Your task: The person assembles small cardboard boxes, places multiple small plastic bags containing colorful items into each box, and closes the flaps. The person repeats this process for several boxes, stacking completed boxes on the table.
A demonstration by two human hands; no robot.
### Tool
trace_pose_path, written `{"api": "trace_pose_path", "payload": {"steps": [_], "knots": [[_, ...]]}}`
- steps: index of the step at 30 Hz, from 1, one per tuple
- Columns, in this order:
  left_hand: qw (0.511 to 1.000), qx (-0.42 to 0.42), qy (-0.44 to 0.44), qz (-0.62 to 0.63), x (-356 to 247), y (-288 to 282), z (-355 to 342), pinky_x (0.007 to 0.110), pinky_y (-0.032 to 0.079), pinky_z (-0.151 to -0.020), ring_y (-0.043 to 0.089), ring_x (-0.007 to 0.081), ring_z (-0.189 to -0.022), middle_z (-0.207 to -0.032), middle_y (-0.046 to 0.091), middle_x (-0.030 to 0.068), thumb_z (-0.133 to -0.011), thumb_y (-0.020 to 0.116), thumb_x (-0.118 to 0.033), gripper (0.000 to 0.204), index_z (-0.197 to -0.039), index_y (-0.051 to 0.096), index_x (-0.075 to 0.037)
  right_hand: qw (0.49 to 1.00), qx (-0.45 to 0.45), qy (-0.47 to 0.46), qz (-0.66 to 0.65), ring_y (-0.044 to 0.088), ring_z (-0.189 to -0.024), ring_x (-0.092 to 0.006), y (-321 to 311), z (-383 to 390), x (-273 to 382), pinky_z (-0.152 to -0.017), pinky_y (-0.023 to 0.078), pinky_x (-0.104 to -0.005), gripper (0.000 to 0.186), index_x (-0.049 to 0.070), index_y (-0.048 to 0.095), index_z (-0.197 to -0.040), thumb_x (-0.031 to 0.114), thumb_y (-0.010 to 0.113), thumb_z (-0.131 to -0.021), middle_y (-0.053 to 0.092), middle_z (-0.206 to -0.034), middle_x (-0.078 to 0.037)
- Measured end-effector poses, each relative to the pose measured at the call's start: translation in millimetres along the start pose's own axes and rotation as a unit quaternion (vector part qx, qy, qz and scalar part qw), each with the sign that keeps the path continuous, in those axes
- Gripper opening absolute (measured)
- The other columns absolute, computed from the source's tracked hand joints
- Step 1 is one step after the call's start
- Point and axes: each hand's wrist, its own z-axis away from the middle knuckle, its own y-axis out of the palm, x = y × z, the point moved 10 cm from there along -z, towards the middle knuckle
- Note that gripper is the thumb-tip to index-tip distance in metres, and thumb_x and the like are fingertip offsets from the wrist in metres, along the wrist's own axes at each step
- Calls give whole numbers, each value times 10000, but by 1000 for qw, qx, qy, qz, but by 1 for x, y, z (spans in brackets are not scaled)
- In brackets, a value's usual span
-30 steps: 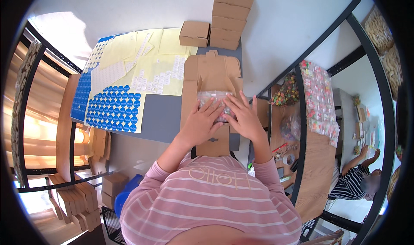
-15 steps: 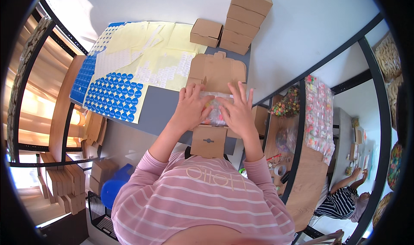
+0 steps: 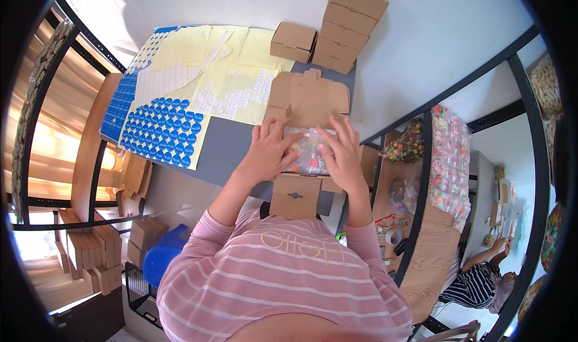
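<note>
An open brown cardboard box lies at the table's near right edge, its lid folded back and its front flap hanging toward me. Inside it are clear plastic bags with small colourful pieces; the pieces' kind is too small to tell. My left hand rests over the box's left side, fingers spread, thumb and forefinger on the bags. Over the right side lies my right hand, also open, its fingers stretched across the bags' edge. Neither hand grips anything. Parts of the box's side walls are hidden beneath my hands.
Sheets of round blue stickers and pale yellow backing sheets cover the table's left. Closed cardboard boxes stand stacked at the back. Right of me, a black-framed shelf holds bagged goods. A co-worker sits at far right.
Both hands have spread slightly apart, uncovering more of the plastic bags between them. The whole view has shifted slightly.
</note>
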Motion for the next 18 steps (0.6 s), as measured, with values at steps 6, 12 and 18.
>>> {"api": "trace_pose_path", "payload": {"steps": [6, 12, 18], "knots": [[998, 43, -1, -44, 5, 5, 3, 527, 207, -1067, 240, 405, -1326, -1481, 257, 148, -894, 533, -404, 451, -1308, 534, -226, 994, 45, 51, 83, 153, -1371, -454, 9, 13, -19, -1081, 99, -623, 401, 157, 542, -1297, 325, 495, -936, 268, -1477, -209], [997, 3, -32, 67, 16, -1, 1, 502, 199, -1089, 209, 404, -1350, -1499, 208, 188, -922, 504, -374, 547, -1409, 383, -155, 999, -3, 32, -14, 194, -1369, -424, 1, 14, -25, -1103, 173, -527, 419, 89, 517, -1309, 294, 482, -946, 313, -1449, -224], [900, -17, -181, 396, 55, 31, -3, 366, 296, -1061, 366, 318, -1287, -1419, 339, 224, -978, 428, -318, 556, -1407, 292, 7, 871, -97, 227, -425, 471, -1224, -261, 27, 8, -91, -1026, 342, -326, 428, -35, 520, -1255, 283, 450, -976, 502, -1307, -183]]}}
